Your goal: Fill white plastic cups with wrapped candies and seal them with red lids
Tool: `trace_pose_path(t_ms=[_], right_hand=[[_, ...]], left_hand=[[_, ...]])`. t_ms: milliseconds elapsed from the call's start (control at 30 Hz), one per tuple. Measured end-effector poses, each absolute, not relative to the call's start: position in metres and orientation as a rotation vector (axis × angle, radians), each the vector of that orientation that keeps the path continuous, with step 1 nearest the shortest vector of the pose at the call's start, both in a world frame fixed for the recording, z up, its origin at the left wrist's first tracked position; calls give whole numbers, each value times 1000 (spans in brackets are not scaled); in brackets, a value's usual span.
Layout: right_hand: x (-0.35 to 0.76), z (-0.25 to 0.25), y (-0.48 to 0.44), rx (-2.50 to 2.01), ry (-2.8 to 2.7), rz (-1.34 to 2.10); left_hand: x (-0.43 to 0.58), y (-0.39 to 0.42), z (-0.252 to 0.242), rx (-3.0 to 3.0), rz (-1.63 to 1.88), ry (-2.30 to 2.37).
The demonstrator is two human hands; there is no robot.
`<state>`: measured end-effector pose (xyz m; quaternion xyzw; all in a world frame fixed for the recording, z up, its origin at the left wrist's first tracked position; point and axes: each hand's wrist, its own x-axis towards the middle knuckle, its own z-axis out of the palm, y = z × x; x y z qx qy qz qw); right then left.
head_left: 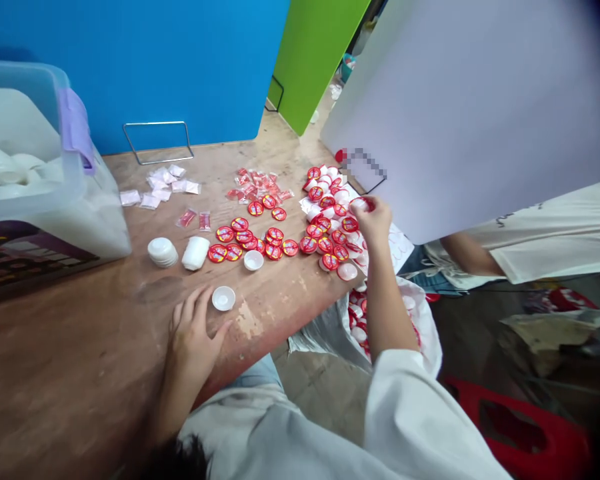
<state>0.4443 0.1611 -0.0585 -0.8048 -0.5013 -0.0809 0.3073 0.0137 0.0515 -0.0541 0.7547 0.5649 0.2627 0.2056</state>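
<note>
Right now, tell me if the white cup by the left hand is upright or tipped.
Upright: the white cup shows its round rim and hollow inside, beside the left hand.

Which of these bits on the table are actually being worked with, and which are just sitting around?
In use: right hand on the red-lidded cups; left hand beside a white cup.
Lying about: plastic bin, red stool, wire stand.

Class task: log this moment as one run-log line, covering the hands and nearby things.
left hand: flat on table, beside white cup | right hand: grips red-lidded cup at pile
</note>
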Motion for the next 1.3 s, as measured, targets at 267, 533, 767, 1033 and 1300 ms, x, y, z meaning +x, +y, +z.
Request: trace_pose_path(t_ms=[267, 533, 767, 1033, 1300], right_hand=[[473, -76, 194, -2183, -1317, -41], [448, -66, 196, -2157, -1353, -283], [347, -32, 230, -1811, -1894, 280], [243, -45, 281, -2018, -2192, 283], [221, -65, 297, -2229, -2120, 155]], left_hand=[[17, 63, -63, 2031, 716, 1613], [14, 59, -60, 2002, 698, 1621], [6, 45, -43, 1691, 817, 1523], [-12, 38, -43, 1187, 1008, 1549], [-24, 37, -40, 1157, 1026, 1511]])
